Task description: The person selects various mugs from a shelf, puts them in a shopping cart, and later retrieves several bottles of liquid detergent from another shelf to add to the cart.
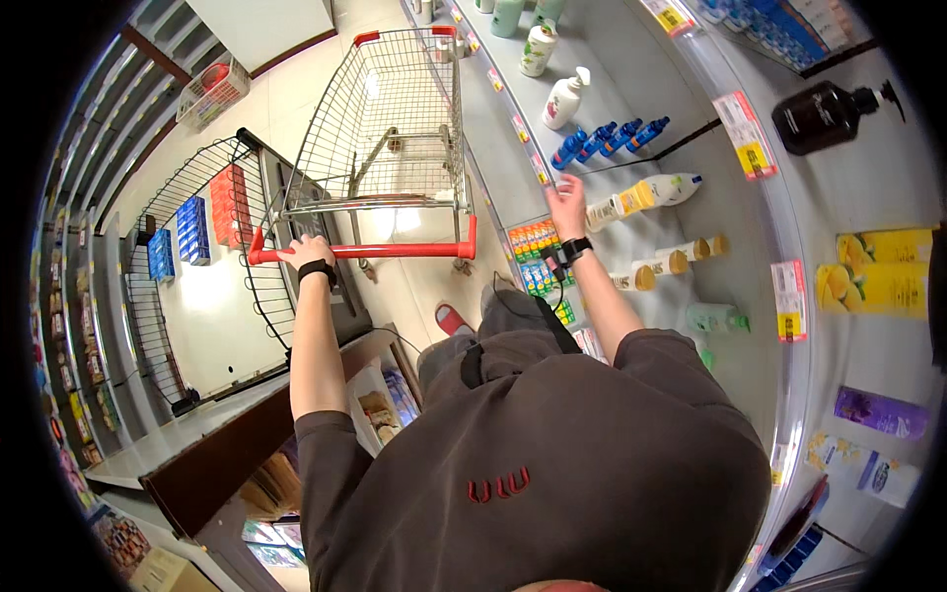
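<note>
My left hand [307, 253] is closed round the left end of the red handle [392, 251] of a wire shopping cart [377, 126]. No goods show in the cart's basket. Over the front edge of a grey shelf stands my right hand [568, 201], raised with bent fingers; nothing shows in it. Just beyond it on the shelf are small blue bottles [568, 148], and right of it lie white and yellow bottles [636, 198]. Small orange and green boxes [533, 240] are stacked beside the right wrist. A white pump bottle [566, 98] stands farther along.
Left of the cart, a wire-railed display table [214, 311] holds blue boxes [192, 229] and red boxes [231, 206]. A plastic basket [214, 90] stands on the floor behind. Shelves line the far left. At right, an upper shelf holds a dark pump bottle [821, 117] and yellow packs [877, 288].
</note>
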`<state>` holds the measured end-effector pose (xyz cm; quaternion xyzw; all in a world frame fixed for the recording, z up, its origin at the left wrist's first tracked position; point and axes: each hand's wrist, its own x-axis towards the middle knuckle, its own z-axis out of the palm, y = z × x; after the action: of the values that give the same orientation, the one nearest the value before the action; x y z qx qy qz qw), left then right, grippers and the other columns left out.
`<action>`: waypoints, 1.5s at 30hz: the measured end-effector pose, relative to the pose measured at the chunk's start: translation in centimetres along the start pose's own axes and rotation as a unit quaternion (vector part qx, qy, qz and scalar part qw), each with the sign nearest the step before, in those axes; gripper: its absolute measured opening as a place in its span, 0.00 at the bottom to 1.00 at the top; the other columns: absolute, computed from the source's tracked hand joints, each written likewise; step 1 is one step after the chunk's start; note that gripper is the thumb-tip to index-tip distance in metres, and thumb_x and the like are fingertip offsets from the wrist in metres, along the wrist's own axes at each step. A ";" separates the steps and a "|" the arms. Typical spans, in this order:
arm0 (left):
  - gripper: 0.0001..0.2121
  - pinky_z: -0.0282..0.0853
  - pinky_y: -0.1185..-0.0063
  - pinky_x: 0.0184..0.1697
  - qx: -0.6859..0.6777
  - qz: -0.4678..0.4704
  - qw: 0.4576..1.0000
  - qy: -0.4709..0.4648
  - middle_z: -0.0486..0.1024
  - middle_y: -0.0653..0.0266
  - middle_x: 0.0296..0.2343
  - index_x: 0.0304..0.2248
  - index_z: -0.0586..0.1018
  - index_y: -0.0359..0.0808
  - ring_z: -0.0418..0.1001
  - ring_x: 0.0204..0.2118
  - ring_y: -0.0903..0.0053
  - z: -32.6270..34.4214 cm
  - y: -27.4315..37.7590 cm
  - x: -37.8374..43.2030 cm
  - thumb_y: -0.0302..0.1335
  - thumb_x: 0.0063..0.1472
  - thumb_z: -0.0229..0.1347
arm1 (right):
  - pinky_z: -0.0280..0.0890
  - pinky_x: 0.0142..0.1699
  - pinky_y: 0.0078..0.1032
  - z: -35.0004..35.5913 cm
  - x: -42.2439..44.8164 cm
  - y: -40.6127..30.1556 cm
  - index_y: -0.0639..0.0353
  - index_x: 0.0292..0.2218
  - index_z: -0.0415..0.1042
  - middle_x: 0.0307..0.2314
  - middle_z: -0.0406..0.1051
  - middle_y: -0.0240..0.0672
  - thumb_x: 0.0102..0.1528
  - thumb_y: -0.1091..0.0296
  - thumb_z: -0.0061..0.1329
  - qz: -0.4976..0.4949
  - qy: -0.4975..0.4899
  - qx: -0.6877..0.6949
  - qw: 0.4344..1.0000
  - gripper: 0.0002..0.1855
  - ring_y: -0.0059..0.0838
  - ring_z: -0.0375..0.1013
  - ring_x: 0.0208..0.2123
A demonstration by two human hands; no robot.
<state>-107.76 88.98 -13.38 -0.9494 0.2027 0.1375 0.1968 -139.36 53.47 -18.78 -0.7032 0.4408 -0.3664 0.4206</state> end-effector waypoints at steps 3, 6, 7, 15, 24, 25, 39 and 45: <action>0.12 0.44 0.45 0.59 -0.010 0.017 1.000 0.022 0.69 0.62 0.47 0.41 0.79 0.49 0.61 0.55 0.60 -0.1 -0.7 1.1 0.34 0.61 0.46 | 0.67 0.40 0.30 0.4 3.9 1.2 0.60 0.52 0.59 0.38 0.64 0.42 0.45 0.69 0.58 0.033 0.066 -0.085 0.994 0.34 0.31 0.69 0.31; 0.10 0.45 0.47 0.59 -0.048 0.033 0.996 0.065 0.68 0.61 0.48 0.39 0.79 0.51 0.57 0.58 0.56 0.5 -1.6 2.5 0.36 0.59 0.50 | 0.65 0.46 0.32 1.2 6.7 3.3 0.62 0.54 0.55 0.41 0.62 0.46 0.44 0.68 0.59 0.033 0.082 -0.109 0.990 0.39 0.39 0.65 0.41; 0.10 0.46 0.47 0.60 -0.077 0.025 0.990 0.112 0.68 0.60 0.49 0.39 0.79 0.50 0.56 0.59 0.55 2.8 -2.6 3.7 0.36 0.58 0.53 | 0.65 0.48 0.33 1.9 7.6 3.4 0.62 0.55 0.55 0.42 0.62 0.47 0.44 0.67 0.60 0.035 0.092 -0.092 0.991 0.40 0.41 0.64 0.43; 0.10 0.47 0.50 0.61 -0.016 0.023 0.999 0.041 0.66 0.55 0.50 0.42 0.73 0.47 0.53 0.61 0.52 0.8 -4.9 5.9 0.28 0.61 0.46 | 0.58 0.55 0.39 3.1 10.6 5.4 0.63 0.52 0.59 0.44 0.66 0.50 0.41 0.62 0.62 0.051 0.118 -0.159 0.979 0.40 0.50 0.63 0.48; 0.17 0.65 0.62 0.47 -0.303 0.112 0.933 0.157 0.73 0.49 0.37 0.41 0.74 0.36 0.69 0.42 0.52 1.0 -8.1 8.5 0.24 0.49 0.52 | 0.63 0.49 0.40 3.1 12.6 6.6 0.65 0.43 0.70 0.37 0.69 0.50 0.42 0.57 0.64 0.003 0.103 -0.157 0.982 0.30 0.50 0.69 0.42; 0.15 0.66 0.62 0.45 -0.256 0.103 0.949 0.153 0.74 0.50 0.36 0.40 0.75 0.36 0.70 0.41 0.53 -0.8 -6.1 7.7 0.31 0.52 0.51 | 0.63 0.49 0.39 2.9 12.6 5.8 0.65 0.42 0.70 0.37 0.70 0.50 0.42 0.57 0.64 -0.014 0.110 -0.164 0.980 0.30 0.50 0.69 0.41; 0.16 0.50 0.43 0.56 -0.135 0.075 0.988 0.008 0.64 0.54 0.51 0.37 0.81 0.43 0.46 0.60 0.42 4.7 -2.1 6.2 0.40 0.52 0.50 | 0.69 0.37 0.21 14.1 13.2 -16.4 0.66 0.43 0.71 0.33 0.70 0.36 0.47 0.64 0.63 -0.157 -0.274 0.054 0.947 0.24 0.24 0.73 0.33; 0.19 0.62 0.53 0.53 -0.129 0.049 0.986 -0.095 0.69 0.60 0.47 0.41 0.81 0.43 0.56 0.57 0.54 -2.3 0.0 6.0 0.41 0.55 0.47 | 0.67 0.43 0.33 23.4 15.1 -16.3 0.60 0.42 0.71 0.34 0.72 0.42 0.46 0.59 0.60 -0.290 -0.396 -0.103 0.865 0.24 0.44 0.72 0.37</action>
<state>-102.11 85.99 -13.35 -0.9383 0.2100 0.2619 0.0837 -108.34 49.97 -10.49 -0.9248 0.0484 -0.1151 0.3593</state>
